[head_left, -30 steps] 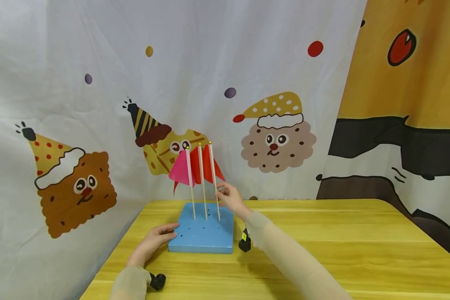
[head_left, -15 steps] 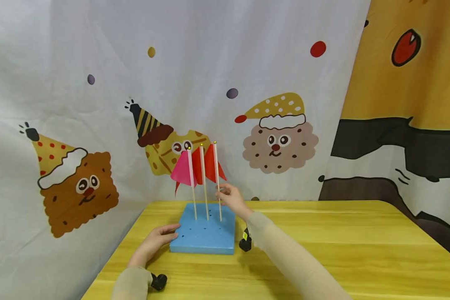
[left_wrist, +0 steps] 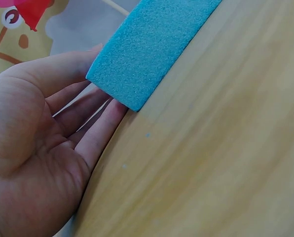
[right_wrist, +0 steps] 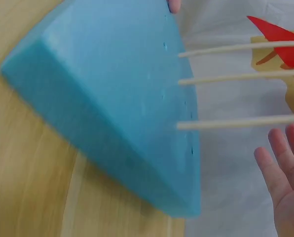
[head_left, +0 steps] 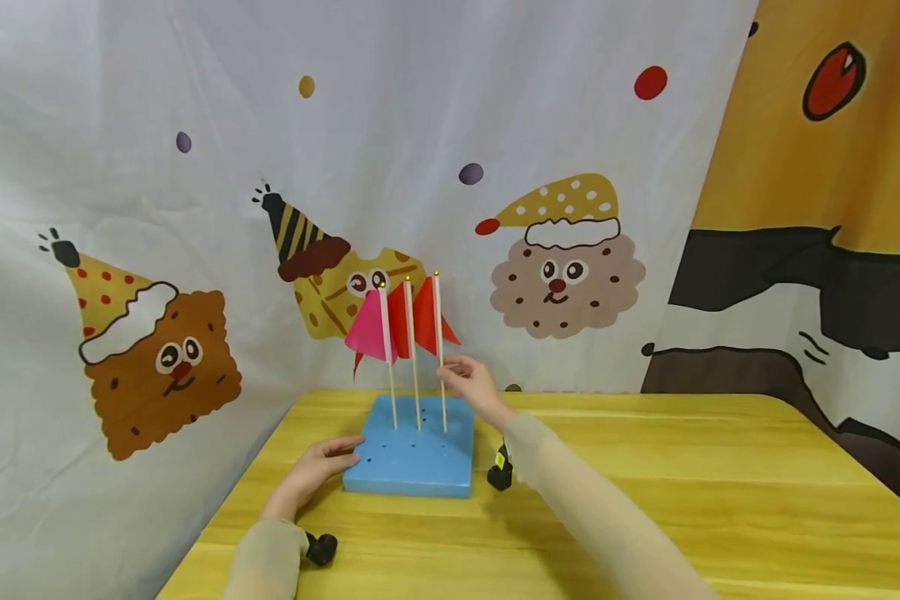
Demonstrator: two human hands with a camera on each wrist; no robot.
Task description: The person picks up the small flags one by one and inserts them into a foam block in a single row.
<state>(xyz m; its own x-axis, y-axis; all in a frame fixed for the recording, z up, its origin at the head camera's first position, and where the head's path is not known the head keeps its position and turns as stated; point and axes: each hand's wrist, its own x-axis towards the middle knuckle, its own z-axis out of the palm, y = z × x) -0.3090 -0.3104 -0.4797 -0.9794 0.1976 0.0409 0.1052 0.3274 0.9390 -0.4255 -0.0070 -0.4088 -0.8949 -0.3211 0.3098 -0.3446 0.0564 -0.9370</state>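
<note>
A blue foam block [head_left: 420, 467] with small holes lies on the table. Three flags on thin wooden sticks stand in it in a row: a pink flag [head_left: 367, 327] at left, a middle red flag [head_left: 398, 321], and a right red flag [head_left: 425, 315]. My right hand [head_left: 478, 387] pinches the stick of the right red flag below its cloth; the other fingers [right_wrist: 279, 163] stretch out in the right wrist view, where thumb and index are out of frame. My left hand [left_wrist: 28, 133] touches the block's left front corner with fairly straight fingers.
The wooden table [head_left: 615, 475] stretches to the right of the block. Behind it hangs a pale cloth [head_left: 570, 83] printed with cartoon biscuits. Black wrist cameras sit under both sleeves.
The right red flag's stick has come more upright, its top shifting right with my right hand. My left hand has stayed at the block's corner. The whole view has shifted slightly.
</note>
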